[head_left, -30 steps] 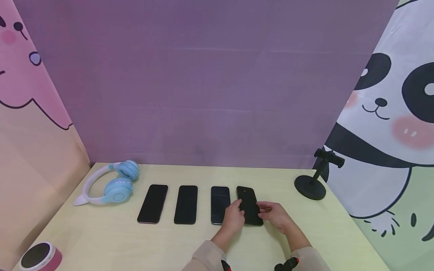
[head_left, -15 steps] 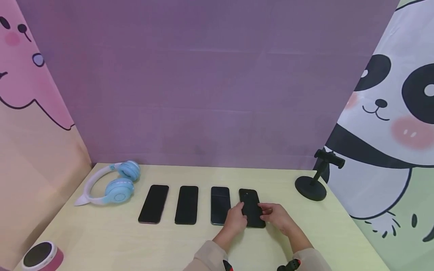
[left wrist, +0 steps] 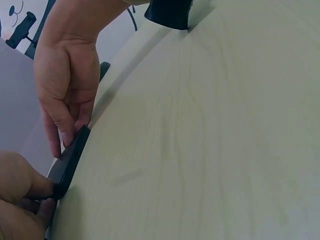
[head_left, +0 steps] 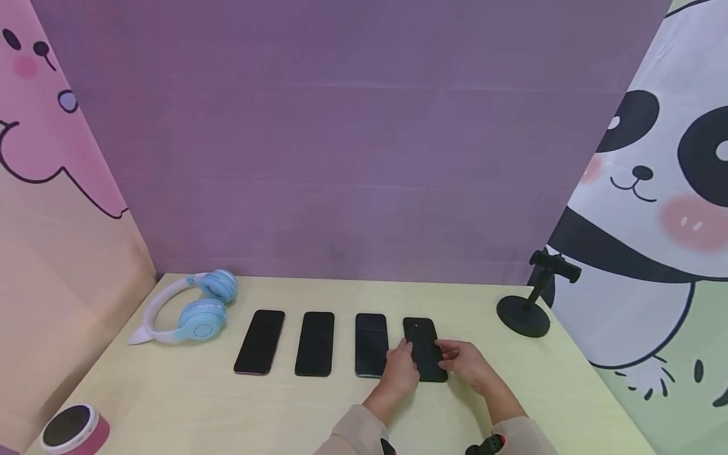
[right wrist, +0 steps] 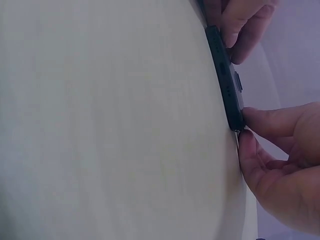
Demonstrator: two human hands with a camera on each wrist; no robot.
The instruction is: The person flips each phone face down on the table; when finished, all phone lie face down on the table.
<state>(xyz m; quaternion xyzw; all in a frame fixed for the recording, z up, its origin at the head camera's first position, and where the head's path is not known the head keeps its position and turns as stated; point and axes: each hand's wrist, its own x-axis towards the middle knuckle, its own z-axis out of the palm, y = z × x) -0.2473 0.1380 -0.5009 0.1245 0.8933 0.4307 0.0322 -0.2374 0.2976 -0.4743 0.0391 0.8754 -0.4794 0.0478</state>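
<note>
A black phone [head_left: 425, 347] lies on the table at the right end of a row, its camera side up. My left hand [head_left: 400, 374] pinches its left edge with thumb and fingers, while my right hand [head_left: 465, 363] pinches the opposite edge. In the right wrist view, the phone's bottom end [right wrist: 225, 82] faces the camera and lies close to the tabletop, with the right fingers [right wrist: 270, 122] at its near corner. Left of this phone lies another dark phone [head_left: 371, 344], partly behind the left hand. Farther left are two more phones, one black [head_left: 315, 344] and one tilted [head_left: 259, 342].
Blue and white headphones [head_left: 199, 316] lie at the table's back left. A pink and white round object with a dark top [head_left: 74, 430] sits at the front left. At the back right stands a black phone stand [head_left: 524, 314]. A purple backdrop [head_left: 341, 139] rises behind the table.
The held phone has shifted slightly right and toward me, with both hands following it. The other phones, headphones and stand keep their places on the table; the head view has shifted a little.
</note>
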